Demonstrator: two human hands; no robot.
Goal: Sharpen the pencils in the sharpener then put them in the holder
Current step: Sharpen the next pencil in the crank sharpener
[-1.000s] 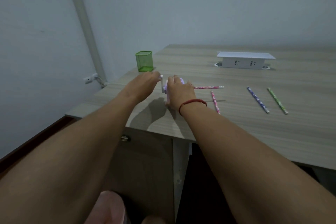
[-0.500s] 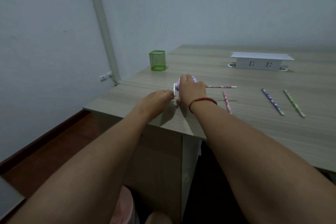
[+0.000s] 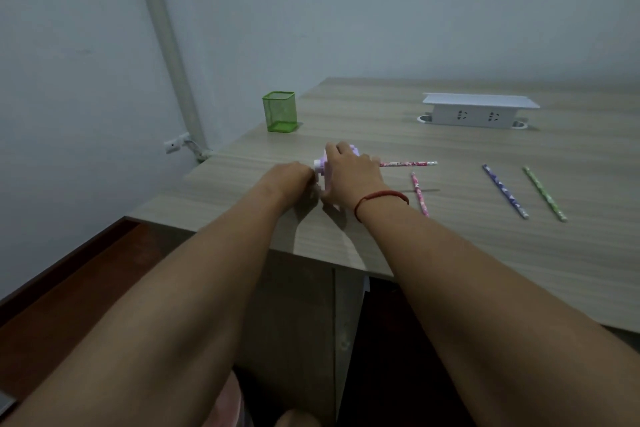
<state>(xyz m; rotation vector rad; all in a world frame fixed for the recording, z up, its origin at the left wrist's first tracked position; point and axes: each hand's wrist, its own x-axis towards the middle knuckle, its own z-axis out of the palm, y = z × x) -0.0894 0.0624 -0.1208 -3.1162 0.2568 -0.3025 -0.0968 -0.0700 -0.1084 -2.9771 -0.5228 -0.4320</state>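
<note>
The right hand (image 3: 349,172) is clamping over the purple sharpener (image 3: 322,167) on the tabletop (image 3: 363,125); a pink pencil (image 3: 408,163) is sticking out rightwards from under it. The left hand (image 3: 289,178) is curling against the sharpener's left end; I cannot tell its grip.

The holder (image 3: 280,112) is showing green mesh, the sharpener (image 3: 321,166) lilac. Far pencil (image 3: 408,163) and near pencil (image 3: 419,194) are wearing pink prints, the blue pencil (image 3: 505,191) white marks, the surface (image 3: 450,253) pale woodgrain.
</note>
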